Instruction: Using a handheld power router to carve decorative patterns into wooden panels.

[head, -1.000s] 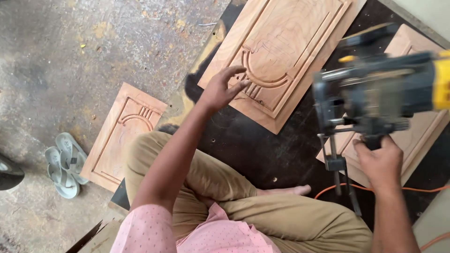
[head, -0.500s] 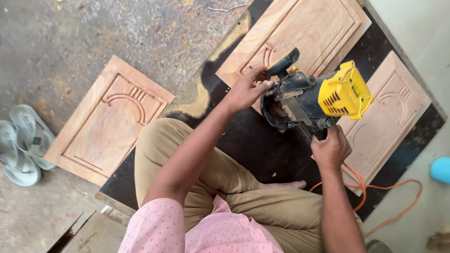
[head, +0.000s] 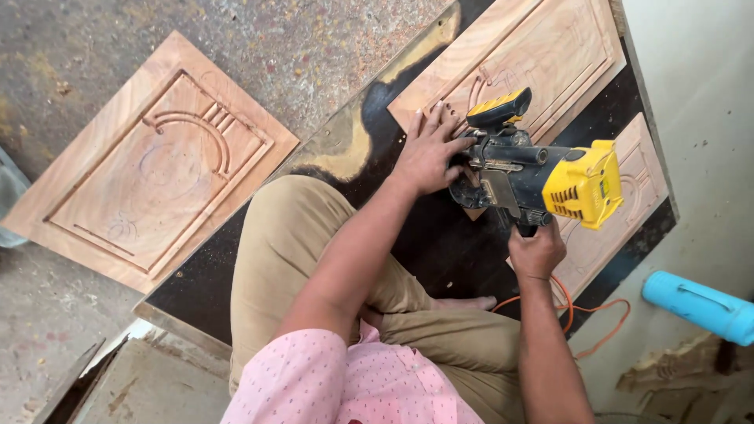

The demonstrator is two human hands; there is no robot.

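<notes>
I sit cross-legged on a black board (head: pixel 440 235). My left hand (head: pixel 428 149) lies flat, fingers spread, on the near corner of a carved wooden door panel (head: pixel 542 55) and touches the base of a yellow and black router (head: pixel 534 177). The router stands on that panel's corner. My right hand (head: pixel 536 251) grips the router's black handle from below. An orange cord (head: pixel 597 314) trails from the tool past my right arm. A second carved panel (head: pixel 628 212) lies under and behind the router on the right.
A third carved wooden panel (head: pixel 157 165) lies on the dusty concrete floor (head: pixel 78 47) at the left. A blue tube (head: pixel 699 306) rests at the right edge near a pale wall. My bare foot (head: pixel 471 302) shows between my knees.
The view has swung left and closer; the sandals have left the frame. The router has come down next to my left hand on the panel's corner. My right hand has kept its grip.
</notes>
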